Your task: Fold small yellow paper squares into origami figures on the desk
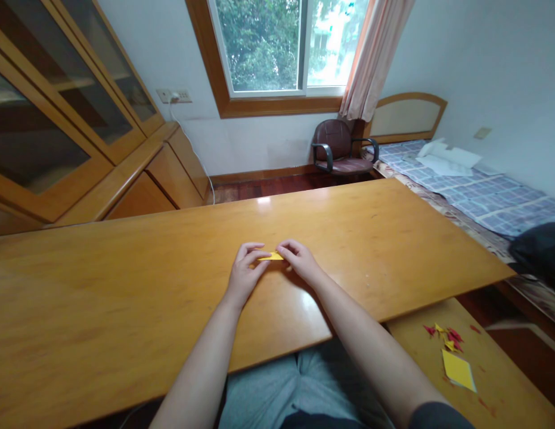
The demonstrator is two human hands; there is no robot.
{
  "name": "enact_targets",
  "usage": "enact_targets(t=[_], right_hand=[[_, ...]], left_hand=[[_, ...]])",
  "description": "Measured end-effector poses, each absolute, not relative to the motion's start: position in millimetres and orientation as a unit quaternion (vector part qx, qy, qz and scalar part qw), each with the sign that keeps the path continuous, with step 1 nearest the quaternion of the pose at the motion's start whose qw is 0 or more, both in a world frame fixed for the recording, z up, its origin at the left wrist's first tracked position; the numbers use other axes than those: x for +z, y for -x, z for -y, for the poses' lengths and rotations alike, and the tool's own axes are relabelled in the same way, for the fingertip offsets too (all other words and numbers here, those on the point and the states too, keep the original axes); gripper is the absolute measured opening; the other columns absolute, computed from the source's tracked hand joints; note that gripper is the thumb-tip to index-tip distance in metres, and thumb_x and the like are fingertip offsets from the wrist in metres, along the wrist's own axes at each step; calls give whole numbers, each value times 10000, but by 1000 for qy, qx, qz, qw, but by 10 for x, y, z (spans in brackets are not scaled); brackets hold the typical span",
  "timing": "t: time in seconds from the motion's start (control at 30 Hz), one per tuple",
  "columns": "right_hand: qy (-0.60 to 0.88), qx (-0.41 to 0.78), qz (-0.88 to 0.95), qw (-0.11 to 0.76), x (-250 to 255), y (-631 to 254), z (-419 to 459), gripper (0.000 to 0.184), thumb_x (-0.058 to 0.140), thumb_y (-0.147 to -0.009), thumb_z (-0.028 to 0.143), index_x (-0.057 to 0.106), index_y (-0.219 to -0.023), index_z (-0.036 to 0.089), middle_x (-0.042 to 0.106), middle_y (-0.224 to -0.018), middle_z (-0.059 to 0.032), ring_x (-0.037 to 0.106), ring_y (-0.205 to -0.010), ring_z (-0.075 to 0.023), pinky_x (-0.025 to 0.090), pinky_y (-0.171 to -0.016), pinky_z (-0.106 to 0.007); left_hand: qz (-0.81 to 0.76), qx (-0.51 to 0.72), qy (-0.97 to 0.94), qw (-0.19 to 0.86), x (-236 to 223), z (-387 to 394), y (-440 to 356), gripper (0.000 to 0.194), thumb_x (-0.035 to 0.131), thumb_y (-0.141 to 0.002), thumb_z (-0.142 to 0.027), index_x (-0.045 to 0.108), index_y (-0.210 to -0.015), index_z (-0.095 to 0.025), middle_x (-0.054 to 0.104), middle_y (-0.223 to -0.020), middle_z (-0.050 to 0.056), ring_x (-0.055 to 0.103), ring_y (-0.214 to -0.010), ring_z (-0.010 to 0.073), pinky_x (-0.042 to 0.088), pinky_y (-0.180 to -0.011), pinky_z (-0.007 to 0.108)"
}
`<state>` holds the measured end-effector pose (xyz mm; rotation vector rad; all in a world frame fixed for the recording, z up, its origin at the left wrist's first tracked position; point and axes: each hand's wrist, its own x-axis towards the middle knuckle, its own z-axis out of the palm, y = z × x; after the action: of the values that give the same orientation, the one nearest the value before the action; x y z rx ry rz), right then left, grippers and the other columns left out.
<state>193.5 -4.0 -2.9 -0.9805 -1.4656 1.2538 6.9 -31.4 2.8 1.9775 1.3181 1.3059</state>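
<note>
A small folded piece of yellow paper (pixel 272 257) is held just above the wooden table (pixel 125 286), between my two hands. My left hand (pixel 248 268) pinches its left end, thumb below and fingers above. At the other end, my right hand (pixel 297 259) grips the paper between thumb and fingers. Parts of the paper are covered by my fingertips, so its full folded shape is hidden.
On a lower surface at right lie a stack of yellow paper squares (pixel 458 369) and several small red and yellow folded papers (pixel 447 338). Beyond the table stand a brown armchair (pixel 342 146), a bed (pixel 474 179) and a glass-door cabinet (pixel 67 107).
</note>
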Motion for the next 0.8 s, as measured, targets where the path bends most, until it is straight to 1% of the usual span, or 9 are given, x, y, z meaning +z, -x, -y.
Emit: enact_targets(t=[0.07,0.1,0.17,0.27,0.33,0.43,0.6,0.8], right_hand=[[398,461,632,479,-10,-1938,45,232,568,-898,387,667,-841,185,612,-778,-3,559,-758,-153,437,-720,-278],[396,437,649,482,2,-1941,51,231,573,-903,382,684,-848,187,606,-784,-8,555,-771,-157,434,-741,-286],[387,402,674,484,23,-1945,67,216,615,-890,385,715,-878,194,560,-778,-8,529,-747,-154,427,-722,-285],[372,384,690,488,27,-1940,82,193,692,-848,380,741,-911,204,494,-813,-8,491,-707,-138,415,-653,-266],[368,381,693,489,13,-1933,78,165,703,-847,358,744,-882,201,497,-834,-14,495,-718,-138,413,-638,-261],[369,370,701,485,-13,-1924,62,124,679,-871,297,728,-837,188,529,-808,-14,517,-734,-142,419,-656,-264],[386,353,707,476,-12,-1922,62,94,661,-873,236,695,-808,178,549,-798,-13,532,-734,-141,431,-668,-264],[396,338,719,461,36,-1910,93,49,670,-845,198,696,-810,175,553,-799,-17,540,-751,-146,440,-672,-263]], left_hand=[[-481,480,-706,203,13,295,-62,100,655,-871,-306,729,-878,-240,597,-1053,49,577,-1040,200,476,-951,369],[-482,484,-703,198,8,286,-60,104,654,-873,-312,728,-877,-238,607,-1021,45,585,-1018,197,474,-942,363],[-481,489,-702,192,9,272,-58,111,653,-875,-317,724,-879,-232,624,-960,39,597,-972,193,472,-917,353],[-481,482,-705,197,30,269,-65,114,654,-872,-312,714,-859,-215,645,-884,35,608,-899,187,475,-854,328],[-482,469,-709,211,46,278,-75,116,654,-867,-306,706,-838,-206,655,-851,30,609,-845,178,474,-797,304],[-491,440,-716,230,57,296,-88,136,636,-875,-317,701,-846,-200,656,-820,24,598,-775,165,457,-706,276],[-499,429,-716,231,57,310,-101,182,578,-908,-322,685,-837,-192,655,-822,29,602,-790,165,456,-730,277],[-505,412,-729,208,58,313,-122,175,568,-908,-294,668,-808,-191,636,-785,23,583,-752,160,437,-691,270]])
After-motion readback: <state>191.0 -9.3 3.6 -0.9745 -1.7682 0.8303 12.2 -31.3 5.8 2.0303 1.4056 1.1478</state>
